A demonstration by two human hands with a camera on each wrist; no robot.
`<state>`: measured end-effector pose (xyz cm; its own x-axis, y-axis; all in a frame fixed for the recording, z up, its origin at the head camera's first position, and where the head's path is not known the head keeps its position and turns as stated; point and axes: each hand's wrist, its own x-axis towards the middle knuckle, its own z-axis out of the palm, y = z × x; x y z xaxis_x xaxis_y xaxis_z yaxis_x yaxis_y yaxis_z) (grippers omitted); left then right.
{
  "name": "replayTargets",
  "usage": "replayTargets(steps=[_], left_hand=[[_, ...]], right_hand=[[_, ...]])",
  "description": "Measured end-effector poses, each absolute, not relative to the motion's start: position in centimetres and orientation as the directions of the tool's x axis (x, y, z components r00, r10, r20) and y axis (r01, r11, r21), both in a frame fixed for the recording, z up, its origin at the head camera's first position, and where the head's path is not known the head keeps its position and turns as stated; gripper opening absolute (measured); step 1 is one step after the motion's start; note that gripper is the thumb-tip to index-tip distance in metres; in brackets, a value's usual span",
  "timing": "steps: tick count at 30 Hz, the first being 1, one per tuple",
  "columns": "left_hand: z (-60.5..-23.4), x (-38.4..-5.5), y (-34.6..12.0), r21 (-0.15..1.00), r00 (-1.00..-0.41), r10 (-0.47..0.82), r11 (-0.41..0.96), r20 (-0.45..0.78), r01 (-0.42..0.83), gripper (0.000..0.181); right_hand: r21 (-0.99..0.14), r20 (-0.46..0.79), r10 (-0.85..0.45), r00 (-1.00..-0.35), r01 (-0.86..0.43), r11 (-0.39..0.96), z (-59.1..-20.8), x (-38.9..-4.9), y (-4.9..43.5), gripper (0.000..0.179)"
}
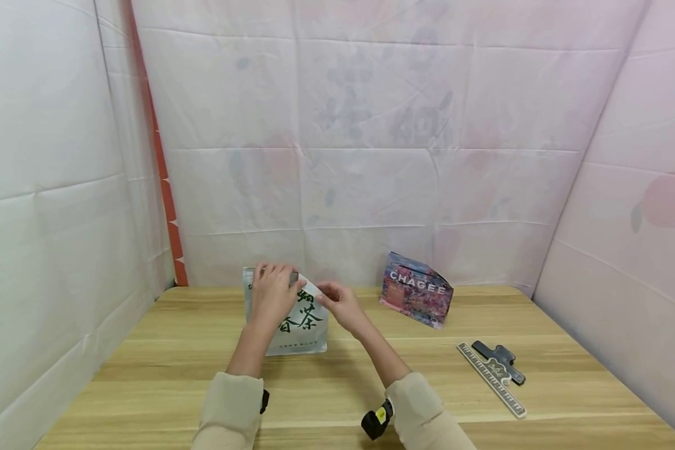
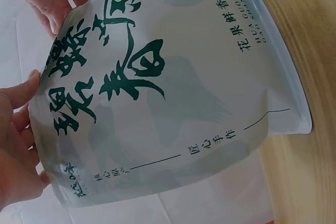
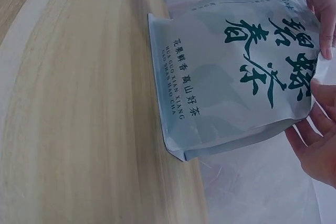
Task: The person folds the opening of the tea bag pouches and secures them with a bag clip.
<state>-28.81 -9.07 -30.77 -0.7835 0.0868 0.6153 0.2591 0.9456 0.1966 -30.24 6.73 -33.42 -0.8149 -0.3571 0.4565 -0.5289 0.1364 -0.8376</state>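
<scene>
A pale silver-white tea bag [image 1: 298, 340] with dark green lettering stands upright on the wooden table, left of centre. My left hand [image 1: 272, 294] grips its upper edge, thumb on the printed front and fingers reaching over behind. At the upper right corner, my right hand [image 1: 343, 306] pinches the edge between thumb and fingers. From the left wrist, the tea bag [image 2: 173, 87] shows its broad front, with the left hand [image 2: 16, 156] at its top edge. The right wrist view has the right hand [image 3: 320, 145] at the folded top edge. What lies inside the bag is hidden.
A colourful CHAGEE package [image 1: 416, 290] stands at the back right. Nearer on the right lie a dark clip [image 1: 500, 359] and a pale ruler-like clip [image 1: 492, 378] with a keyboard pattern, side by side. Pale cloth walls [image 1: 360, 125] enclose the wooden table [image 1: 163, 362].
</scene>
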Motion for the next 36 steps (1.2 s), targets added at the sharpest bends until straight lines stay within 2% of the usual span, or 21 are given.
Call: replayTargets(steps=[9,16,24,30,36], left_hand=[[-31.1,-29.1,-9.1,0.225,-0.741,0.067,0.931,0.668,0.287,0.018],[-31.2,-29.1,-9.2,0.231,-0.731,0.06,0.928,0.679,0.291,0.016],[-31.0,-29.2,-8.8,0.227,-0.757,0.063,0.935,0.65,0.273,0.017],[-31.1,-29.3,-8.8,0.231,-0.753,0.061,0.933,0.655,0.276,0.018],[-31.3,-29.4,-9.0,0.236,-0.73,0.041,0.933,0.682,0.273,0.018]], right_hand=[[-0.826,0.51,-0.198,-0.837,-0.541,0.16,-33.8,-30.4,5.8,0.015],[-0.875,0.445,-0.113,-0.888,-0.459,0.157,-33.6,-30.2,5.4,0.016],[-0.868,0.438,-0.192,-0.879,-0.468,0.163,-33.3,-30.0,5.9,0.017],[-0.826,0.493,-0.256,-0.831,-0.54,0.162,-34.2,-31.1,6.1,0.019],[-0.78,0.536,-0.218,-0.815,-0.578,0.24,-35.8,-32.9,5.3,0.017]])
